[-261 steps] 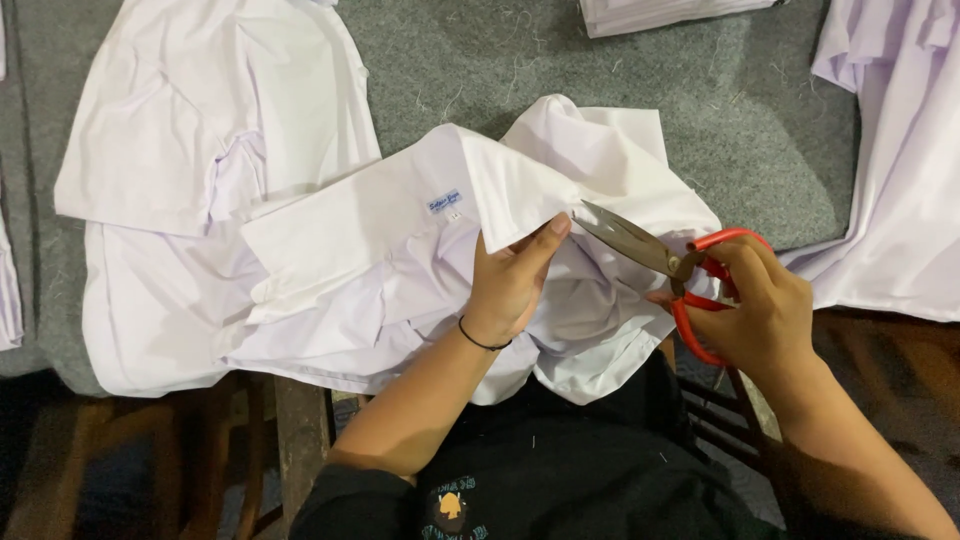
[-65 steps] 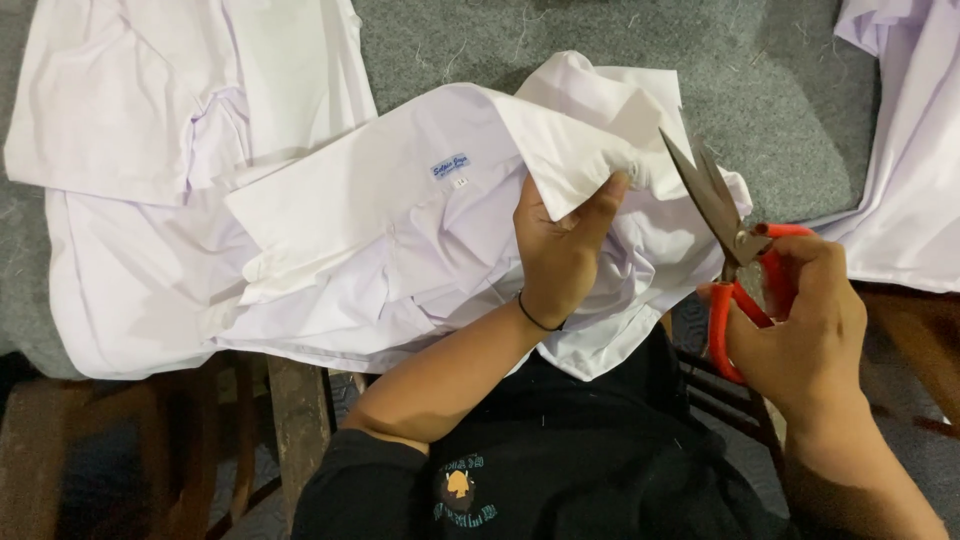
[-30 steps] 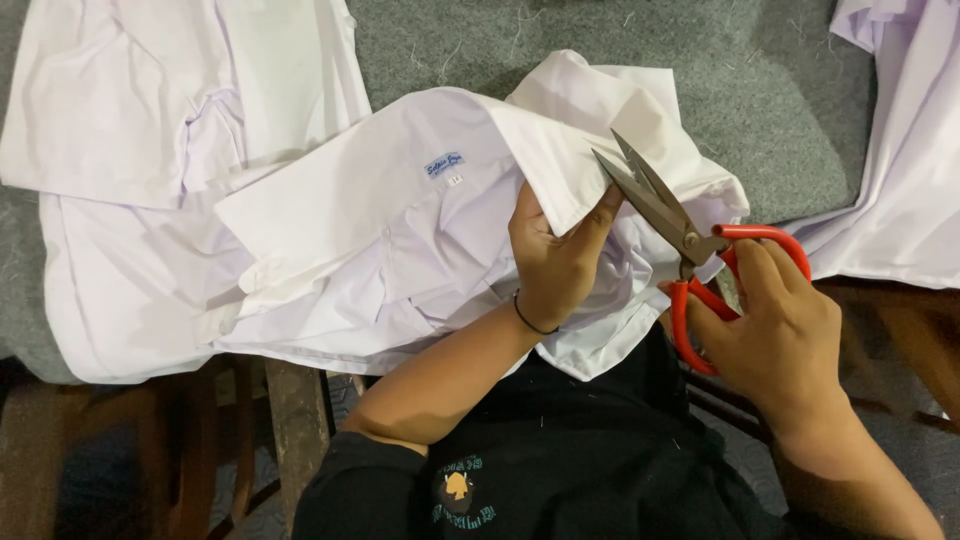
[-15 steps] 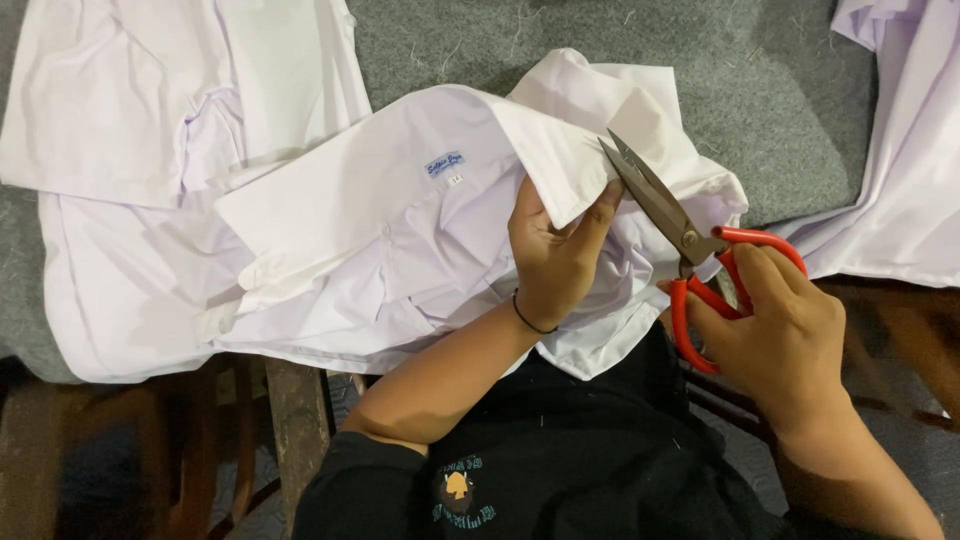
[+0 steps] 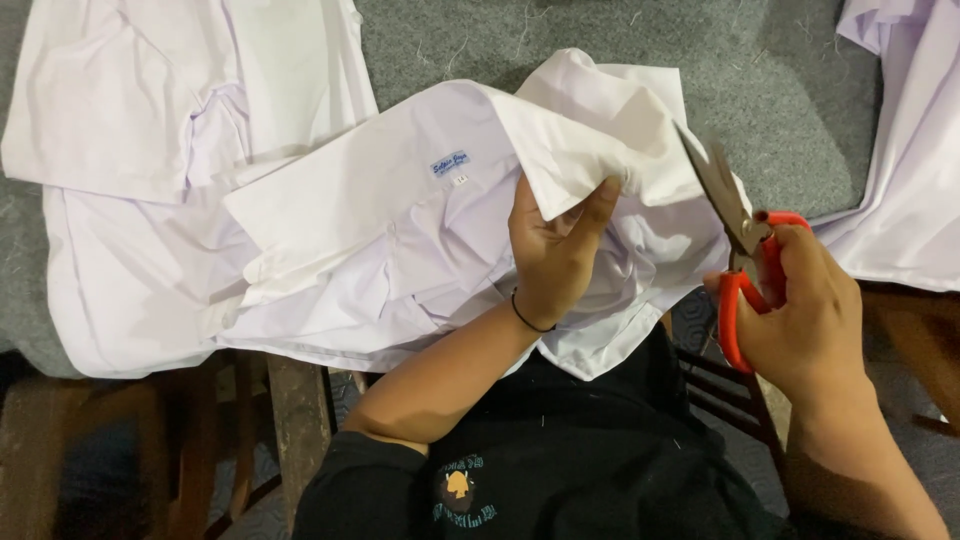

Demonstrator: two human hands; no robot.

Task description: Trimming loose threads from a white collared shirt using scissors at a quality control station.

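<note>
From the head camera, your left hand (image 5: 555, 250) pinches the folded collar edge of the white cotton shirt (image 5: 400, 250), thumb on top and fingers tucked beneath. The shirt lies crumpled on the grey felt-covered table (image 5: 600, 50), its hem hanging off the near edge toward your lap. Your right hand (image 5: 800, 300) is clenched through the loops of the red-handled steel scissors (image 5: 740, 240); the blades look nearly closed, tips pointing up and left, just beside the collar. This cloth is likely light, soft and limp, so it will sag and bunch unless you keep it taut; the stiffer collar band is probably the best place to grip. More white garments (image 5: 150, 100) lie flat at left and right.
</note>
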